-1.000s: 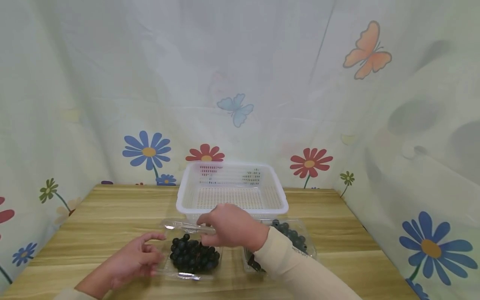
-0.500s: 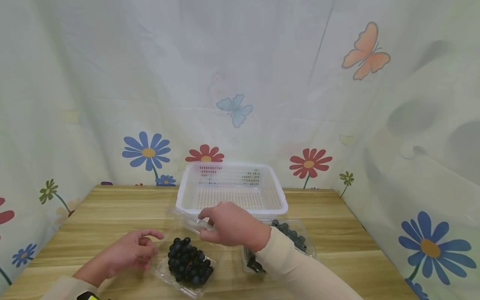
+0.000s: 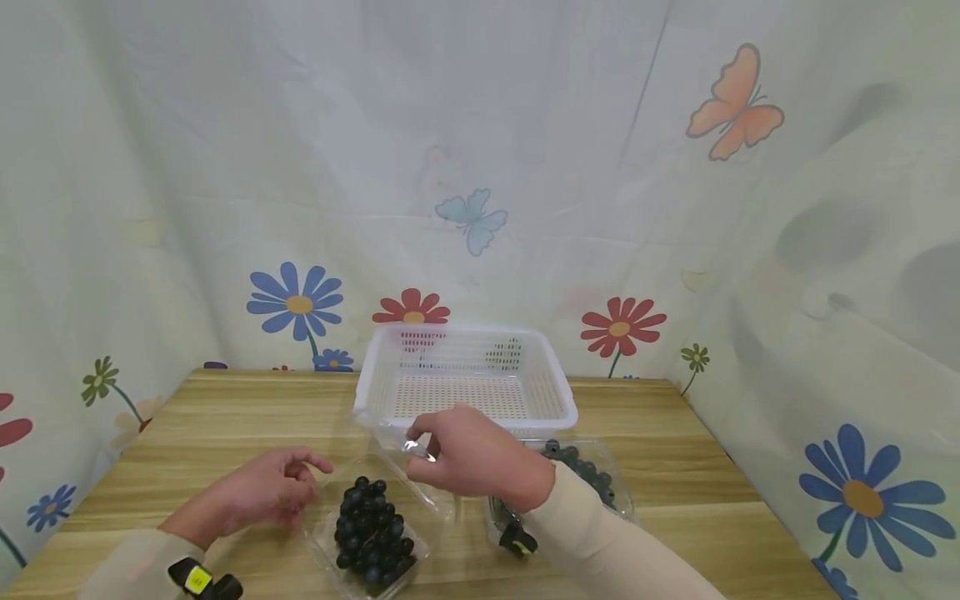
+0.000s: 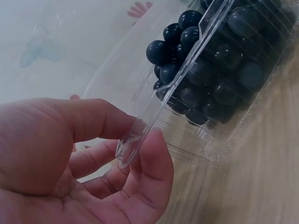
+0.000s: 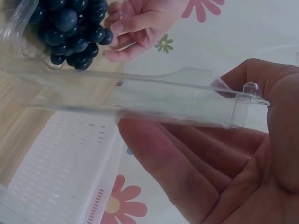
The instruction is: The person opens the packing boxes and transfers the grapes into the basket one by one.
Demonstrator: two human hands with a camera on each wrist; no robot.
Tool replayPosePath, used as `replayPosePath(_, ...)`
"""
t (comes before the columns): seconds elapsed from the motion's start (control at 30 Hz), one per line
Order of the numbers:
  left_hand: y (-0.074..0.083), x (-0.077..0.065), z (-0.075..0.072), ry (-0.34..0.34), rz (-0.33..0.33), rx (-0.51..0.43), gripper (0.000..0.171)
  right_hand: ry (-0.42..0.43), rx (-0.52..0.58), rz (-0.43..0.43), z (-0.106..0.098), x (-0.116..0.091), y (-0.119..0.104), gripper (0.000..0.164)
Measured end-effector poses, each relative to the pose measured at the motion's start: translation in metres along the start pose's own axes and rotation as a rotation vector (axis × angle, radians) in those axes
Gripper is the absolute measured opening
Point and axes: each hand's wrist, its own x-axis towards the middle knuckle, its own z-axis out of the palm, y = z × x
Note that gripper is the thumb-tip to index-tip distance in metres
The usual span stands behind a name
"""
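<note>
A bunch of dark grapes (image 3: 371, 533) lies in the base of a clear plastic clamshell box (image 4: 154, 105), turned askew on the table. My left hand (image 3: 273, 492) is at the box's left side. In the left wrist view, its thumb and index finger pinch the corner tab of the rim. My right hand (image 3: 476, 454) holds the raised clear lid (image 5: 163, 93), thumb on one side and fingers on the other. The lid stands swung up away from the grapes, close in front of the white basket (image 3: 566, 408).
A second clear box (image 3: 626, 504) with dark grapes (image 3: 577, 467) stands to the right, partly hidden under my right forearm. The perforated basket sits at the back of the wooden table (image 3: 247, 417). A flowered curtain (image 3: 562, 167) hangs behind.
The box with its grapes has turned, its near end coming toward me, and the lid has tilted further up and back. My right hand has shifted slightly to the right with the lid.
</note>
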Motion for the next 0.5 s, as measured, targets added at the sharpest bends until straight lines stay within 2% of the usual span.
replayPosePath(0.17,0.002,0.008,-0.002,0.026,0.005,0.051,0.045,-0.027,0.147,0.124,-0.001,-0.006,0.000,0.036)
replayPosePath(0.33,0.006,0.015,-0.002,0.085,-0.014,0.103,0.044,-0.014,0.301,0.229,-0.001,-0.014,0.000,0.039)
replayPosePath(0.5,0.009,0.020,0.003,0.134,0.011,0.159,0.042,0.007,0.366,0.290,0.001,-0.023,-0.001,0.042)
